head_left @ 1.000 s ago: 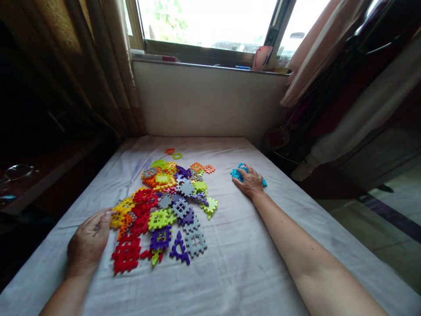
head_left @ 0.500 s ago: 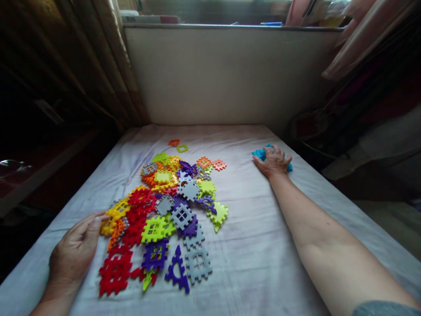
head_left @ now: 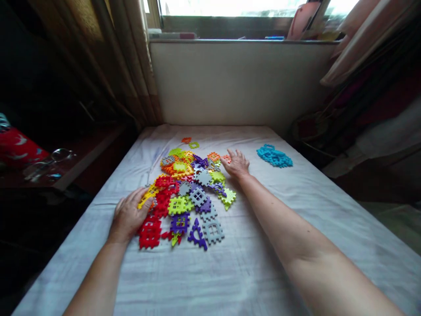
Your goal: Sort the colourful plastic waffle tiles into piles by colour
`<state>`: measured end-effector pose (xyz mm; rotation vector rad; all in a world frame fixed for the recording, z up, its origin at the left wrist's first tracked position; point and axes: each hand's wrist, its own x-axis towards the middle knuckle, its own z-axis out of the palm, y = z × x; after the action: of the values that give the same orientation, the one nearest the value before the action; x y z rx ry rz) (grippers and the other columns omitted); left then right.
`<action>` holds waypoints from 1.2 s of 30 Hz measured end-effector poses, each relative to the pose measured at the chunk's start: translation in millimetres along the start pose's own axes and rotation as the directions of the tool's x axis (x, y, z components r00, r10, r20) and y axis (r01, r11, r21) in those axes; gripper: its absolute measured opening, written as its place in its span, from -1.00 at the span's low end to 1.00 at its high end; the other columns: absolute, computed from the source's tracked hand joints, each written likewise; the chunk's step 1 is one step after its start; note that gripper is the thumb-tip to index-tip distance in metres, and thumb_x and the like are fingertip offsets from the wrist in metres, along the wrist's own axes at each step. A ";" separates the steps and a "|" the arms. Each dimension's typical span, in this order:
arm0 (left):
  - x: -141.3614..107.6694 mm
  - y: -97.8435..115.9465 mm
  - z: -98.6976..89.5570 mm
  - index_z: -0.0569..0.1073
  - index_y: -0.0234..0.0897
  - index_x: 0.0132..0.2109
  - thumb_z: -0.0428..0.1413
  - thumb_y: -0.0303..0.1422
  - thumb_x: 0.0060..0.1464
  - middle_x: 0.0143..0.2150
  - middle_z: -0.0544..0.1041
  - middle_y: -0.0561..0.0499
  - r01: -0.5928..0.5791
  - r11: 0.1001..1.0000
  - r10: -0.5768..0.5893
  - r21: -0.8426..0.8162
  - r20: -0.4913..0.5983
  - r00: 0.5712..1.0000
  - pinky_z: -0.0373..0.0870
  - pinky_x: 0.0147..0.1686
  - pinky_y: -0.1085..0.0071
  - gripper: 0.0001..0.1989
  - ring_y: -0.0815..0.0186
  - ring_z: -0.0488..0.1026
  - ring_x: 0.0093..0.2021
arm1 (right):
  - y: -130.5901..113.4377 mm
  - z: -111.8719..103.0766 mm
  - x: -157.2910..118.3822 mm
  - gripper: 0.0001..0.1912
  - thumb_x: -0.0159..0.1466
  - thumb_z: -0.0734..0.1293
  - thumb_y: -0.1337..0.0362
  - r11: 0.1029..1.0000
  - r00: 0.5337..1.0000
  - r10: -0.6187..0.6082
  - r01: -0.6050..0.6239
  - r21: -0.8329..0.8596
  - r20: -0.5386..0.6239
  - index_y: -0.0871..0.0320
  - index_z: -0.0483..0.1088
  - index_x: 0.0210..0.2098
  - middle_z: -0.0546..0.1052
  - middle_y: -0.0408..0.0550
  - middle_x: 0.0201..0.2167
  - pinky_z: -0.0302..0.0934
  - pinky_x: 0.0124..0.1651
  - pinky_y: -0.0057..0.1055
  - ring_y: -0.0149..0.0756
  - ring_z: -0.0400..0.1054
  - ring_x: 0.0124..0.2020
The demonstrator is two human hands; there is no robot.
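Note:
A mixed pile of flat plastic interlocking tiles with notched edges lies on the bed sheet, including red tiles [head_left: 150, 232], grey tiles [head_left: 213, 231], purple tiles [head_left: 180, 223] and lime tiles [head_left: 177, 205]. At the pile's left edge, my left hand [head_left: 129, 215] rests with fingers stretched and thumb apart, touching yellow tiles [head_left: 150, 193]. My right hand [head_left: 237, 165] is open beside the pile's far right edge, its fingers spread by a salmon tile [head_left: 226, 159] that they partly cover. Farther right, a separate heap of blue tiles [head_left: 274, 156] lies untouched by either hand.
The pale sheet [head_left: 256, 263] covers the bed up to a low wall [head_left: 237, 83] under a window. Curtains [head_left: 131, 66] hang at the left. Eyeglasses [head_left: 61, 154] and a red patterned item [head_left: 19, 147] rest on a dark side surface. Hanging cloth [head_left: 355, 52] is at right.
My right hand has let go of the blue tiles and moved left to the mixed pile. My left hand has shifted slightly onto the yellow tiles. The camera view has also shifted.

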<state>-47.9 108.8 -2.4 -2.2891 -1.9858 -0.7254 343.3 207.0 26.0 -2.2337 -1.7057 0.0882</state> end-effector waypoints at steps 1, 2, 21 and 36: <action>-0.3 1.1 -0.5 0.46 -0.18 0.12 -0.14 -0.05 0.23 0.19 0.52 -0.13 -0.017 1.000 0.017 -0.006 0.009 1.000 0.28 0.24 0.11 -0.50 0.13 0.43 0.21 | -21.0 -1.2 -4.0 -0.33 0.35 0.12 -0.17 1.000 0.997 -0.007 0.005 0.029 0.078 -0.05 0.18 0.37 0.17 0.14 0.39 0.06 0.25 0.13 0.09 0.07 0.35; -0.6 2.3 -1.1 0.45 -0.18 0.14 -0.14 -0.05 0.24 0.20 0.52 -0.12 -0.029 0.999 0.029 -0.013 0.018 0.999 0.28 0.24 0.12 -0.49 0.14 0.43 0.21 | -40.8 -2.8 -8.5 -0.31 0.34 0.11 -0.20 0.998 0.989 -0.034 0.027 0.051 0.145 -0.07 0.20 0.36 0.19 0.13 0.38 0.07 0.25 0.15 0.10 0.10 0.34; -5.5 42.4 -6.3 0.18 -0.15 0.40 -0.05 0.18 0.15 0.48 0.07 -0.24 -0.114 0.989 0.138 -0.094 0.304 0.943 -0.02 0.35 -0.09 -0.19 -0.08 0.00 0.46 | -64.7 -31.2 -154.9 -0.47 0.26 0.37 -0.09 0.888 0.874 -0.459 0.458 0.041 0.157 -0.14 0.42 0.18 0.25 0.03 0.37 -0.03 0.32 0.14 0.04 0.07 0.38; -76.6 124.2 -32.0 0.36 0.00 0.29 0.18 -0.02 0.09 0.45 0.17 -0.15 -0.382 0.920 0.392 -0.090 0.186 0.901 -0.21 0.35 -0.26 -0.37 -0.11 0.01 0.45 | 3.8 -19.6 -212.0 -0.67 0.31 0.27 0.28 0.908 0.954 -0.235 0.285 0.307 -0.188 0.05 0.53 0.01 0.49 0.00 0.16 0.18 0.26 -0.18 -0.16 0.32 0.19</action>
<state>52.6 4.2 33.2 -2.7644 -1.5010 -0.5314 291.9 0.8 12.0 -1.7136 -1.7448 0.1329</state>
